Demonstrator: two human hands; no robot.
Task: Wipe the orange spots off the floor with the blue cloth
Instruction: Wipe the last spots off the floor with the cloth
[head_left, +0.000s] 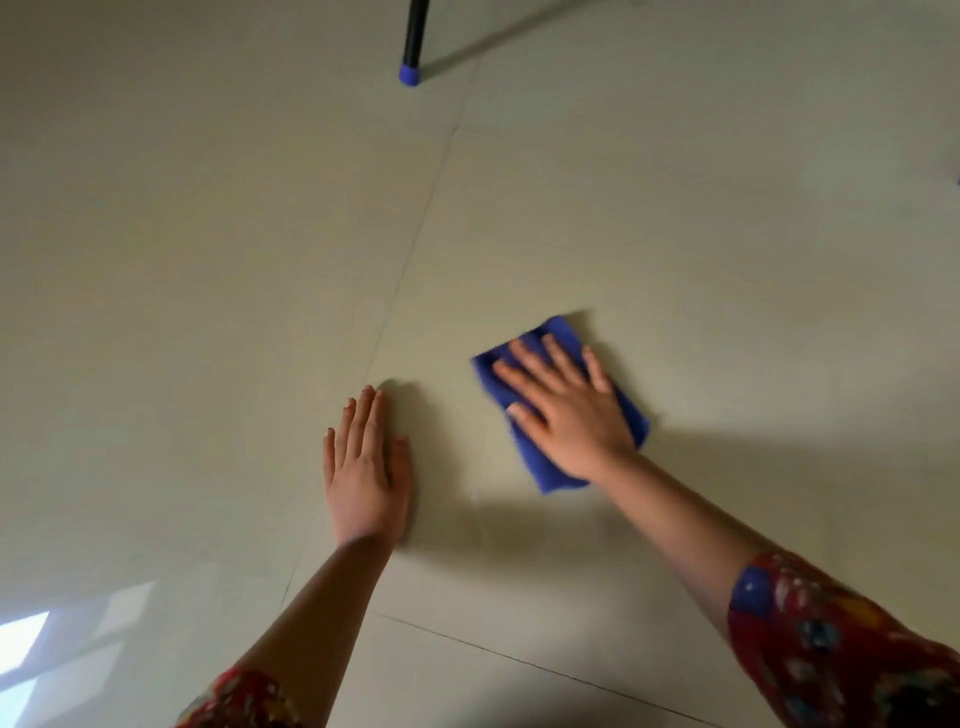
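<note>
Right hand (566, 410) flat on the blue cloth (558, 402), palm down, fingers spread and stretched out over it, pressing rather than gripping. The cloth is a folded rectangle lying on the pale tiled floor (208, 260), its far edge poking out past the fingertips and its near corner showing below the wrist. The cloth edges look smeared, so it may be mid-swipe, though that is hard to say from this view. Left hand (366, 467) is open too, fingers together and extended, palm resting on the floor just left of the cloth, clear of it, with tile between them. A grout line (410, 260) runs away from the left hand's fingertips toward the far side. Well beyond the cloth, a black furniture leg (415, 31) with a blue cap (409, 74) stands on the tile. Both forearms bare, with patterned red sleeves (831, 639) at the elbows. No orange marks can be made out around the cloth from here.
</note>
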